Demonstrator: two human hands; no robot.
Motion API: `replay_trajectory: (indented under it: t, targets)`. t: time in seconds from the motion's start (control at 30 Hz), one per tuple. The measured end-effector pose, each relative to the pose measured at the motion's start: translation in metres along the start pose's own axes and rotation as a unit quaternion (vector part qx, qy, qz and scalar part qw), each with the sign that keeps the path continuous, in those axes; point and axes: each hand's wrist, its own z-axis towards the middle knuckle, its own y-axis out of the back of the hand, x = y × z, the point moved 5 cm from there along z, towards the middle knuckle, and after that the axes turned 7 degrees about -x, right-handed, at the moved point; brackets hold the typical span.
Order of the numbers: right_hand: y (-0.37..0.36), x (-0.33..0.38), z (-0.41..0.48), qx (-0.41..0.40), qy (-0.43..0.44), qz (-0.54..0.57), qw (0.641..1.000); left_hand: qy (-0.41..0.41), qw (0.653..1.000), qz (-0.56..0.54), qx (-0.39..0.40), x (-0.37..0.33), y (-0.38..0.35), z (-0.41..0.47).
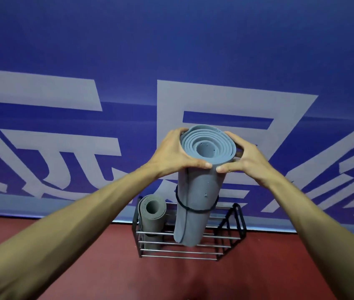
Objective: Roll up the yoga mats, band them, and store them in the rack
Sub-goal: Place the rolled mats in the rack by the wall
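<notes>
Between both hands (172, 153): rolled mat (199, 191)

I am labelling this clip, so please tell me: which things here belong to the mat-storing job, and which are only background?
Job: held mat, gripped by left hand and right hand; black band around it; second mat standing in the rack.
Background: blue wall banner; red floor.
</notes>
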Motion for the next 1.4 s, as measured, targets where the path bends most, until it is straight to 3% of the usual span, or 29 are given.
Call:
replay_trajectory:
  t: [0.33,0.47,0.73,0.9,1.07,1.2,1.4]
  targets:
    - [0.016,-0.044,0.077,0.057,0.017,0.009,0.998,0.036,0.998,0.039,-0.025,0.02,-0.026,0.063]
    - [0.012,-0.077,0.089,0.068,-0.013,0.053,0.996,0.062,0.996,0.046,-0.042,0.042,-0.042,0.067]
    - [-0.02,-0.132,0.103,0.087,-0.074,-0.004,0.993,0.107,0.993,0.039,-0.03,0.093,-0.059,0.064]
    - [-0.045,-0.157,0.102,0.082,-0.09,0.061,0.991,0.137,0.99,0.039,-0.015,0.127,-0.067,0.059]
    - [-0.069,-0.179,0.095,0.071,-0.088,0.032,0.993,0.173,0.984,0.02,-0.042,0.164,-0.081,0.045]
    - [-0.091,-0.21,0.09,0.102,-0.115,0.024,0.988,0.208,0.978,0.006,-0.01,0.194,-0.099,0.037]
    - [-0.115,-0.261,0.075,0.048,-0.202,0.056,0.977,0.309,0.945,-0.091,0.062,0.249,-0.11,0.03]
